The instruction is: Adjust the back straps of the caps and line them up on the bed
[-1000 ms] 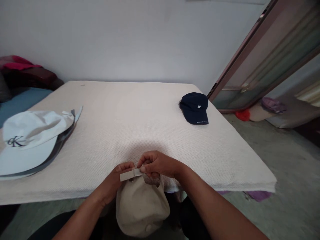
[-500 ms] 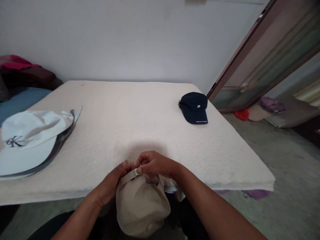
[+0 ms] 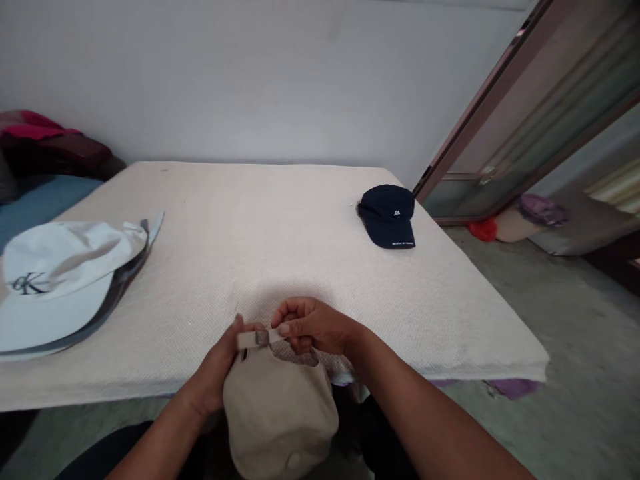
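A beige baseball cap [image 3: 280, 413] hangs at the table's near edge, its back opening turned up and away from me. My left hand [image 3: 223, 363] grips the cap's left side by the adjustment strap [image 3: 247, 341]. A small metal buckle [image 3: 262, 338] shows on that strap. The strap's free end is pinched between the thumb and fingers of my right hand [image 3: 313, 327]. Part of the left fingers is hidden behind the cap.
White and grey caps [image 3: 65, 280] lie stacked at the left of the cloth-covered table [image 3: 250, 220]. A navy cap [image 3: 387, 217] rests at the far right. Dark and pink cloth [image 3: 55, 140] is heaped beyond the left edge. A door frame [image 3: 480, 107] stands at right.
The buckle has come into view on the strap as the cap turned slightly. My right hand has shifted a little up, and the left fingers have moved slightly left.
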A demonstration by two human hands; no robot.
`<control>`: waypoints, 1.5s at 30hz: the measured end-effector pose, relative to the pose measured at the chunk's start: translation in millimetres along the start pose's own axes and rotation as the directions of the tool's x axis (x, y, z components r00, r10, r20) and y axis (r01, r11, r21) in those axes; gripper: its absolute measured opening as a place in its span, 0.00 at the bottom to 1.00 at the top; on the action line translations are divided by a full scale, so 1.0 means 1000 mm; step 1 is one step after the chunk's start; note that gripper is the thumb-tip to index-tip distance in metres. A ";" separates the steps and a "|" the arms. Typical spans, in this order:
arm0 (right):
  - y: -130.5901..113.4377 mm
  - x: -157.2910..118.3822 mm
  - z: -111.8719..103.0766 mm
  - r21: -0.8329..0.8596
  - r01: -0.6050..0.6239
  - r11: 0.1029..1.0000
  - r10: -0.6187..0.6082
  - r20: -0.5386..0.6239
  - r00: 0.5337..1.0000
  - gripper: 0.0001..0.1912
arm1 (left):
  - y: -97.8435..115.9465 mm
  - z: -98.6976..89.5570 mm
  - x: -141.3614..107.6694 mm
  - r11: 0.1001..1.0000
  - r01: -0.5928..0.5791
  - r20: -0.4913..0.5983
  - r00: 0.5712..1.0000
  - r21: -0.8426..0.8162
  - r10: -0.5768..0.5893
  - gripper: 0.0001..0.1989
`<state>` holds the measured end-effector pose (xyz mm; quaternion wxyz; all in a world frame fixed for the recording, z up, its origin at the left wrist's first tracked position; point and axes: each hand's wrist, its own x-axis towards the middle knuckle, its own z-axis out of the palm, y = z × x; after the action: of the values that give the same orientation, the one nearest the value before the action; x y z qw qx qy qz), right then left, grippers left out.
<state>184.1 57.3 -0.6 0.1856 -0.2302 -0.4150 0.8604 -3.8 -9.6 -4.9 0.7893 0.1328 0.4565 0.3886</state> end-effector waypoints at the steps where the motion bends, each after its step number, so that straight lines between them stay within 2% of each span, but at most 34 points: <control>1: 0.000 -0.001 -0.001 0.017 0.014 1.000 -0.014 0.004 1.000 0.10 | 0.001 0.000 -0.001 1.000 -0.018 0.011 1.000 0.000 0.018 0.18; 4: 0.000 -0.003 0.000 0.014 0.022 1.000 -0.022 -0.002 1.000 0.10 | 0.002 0.003 -0.003 0.990 -0.089 0.034 0.996 0.111 0.086 0.10; 9: 0.005 -0.003 0.002 -0.091 -0.005 0.996 0.004 -0.011 1.000 0.10 | 0.003 0.008 -0.005 0.960 -0.105 0.073 0.993 0.259 0.089 0.06; 18: 0.001 -0.005 -0.007 -0.194 -0.049 0.980 0.048 -0.011 0.999 0.06 | -0.001 0.001 -0.001 0.954 -0.088 0.059 0.996 0.285 0.074 0.03; 24: 0.005 -0.002 0.000 -0.207 -0.032 0.978 0.020 -0.059 0.998 0.06 | -0.004 -0.003 0.003 0.931 -0.136 0.117 0.988 0.339 0.101 0.04; 28: 0.005 -0.002 0.000 -0.233 -0.006 0.972 -0.004 -0.043 0.999 0.06 | -0.003 -0.002 0.002 0.934 -0.121 0.110 0.990 0.336 0.089 0.03; 35: 0.001 -0.003 0.001 -0.167 0.028 0.986 -0.022 0.037 0.999 0.12 | -0.004 -0.003 0.003 0.980 -0.084 0.171 0.984 0.178 0.053 0.06; 40: -0.001 -0.005 0.004 -0.182 0.088 0.979 -0.066 0.122 0.990 0.15 | -0.008 -0.005 0.004 0.973 -0.107 0.194 0.979 0.207 0.066 0.07; 45: 0.000 -0.004 0.003 -0.258 0.103 0.961 -0.079 0.102 0.992 0.15 | -0.003 0.000 0.001 0.968 -0.121 0.182 0.980 0.221 0.081 0.03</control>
<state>185.6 53.7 1.9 0.1738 -0.1942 -0.5437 0.7978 -2.0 -11.2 -7.6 0.7840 0.2799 0.4216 0.3595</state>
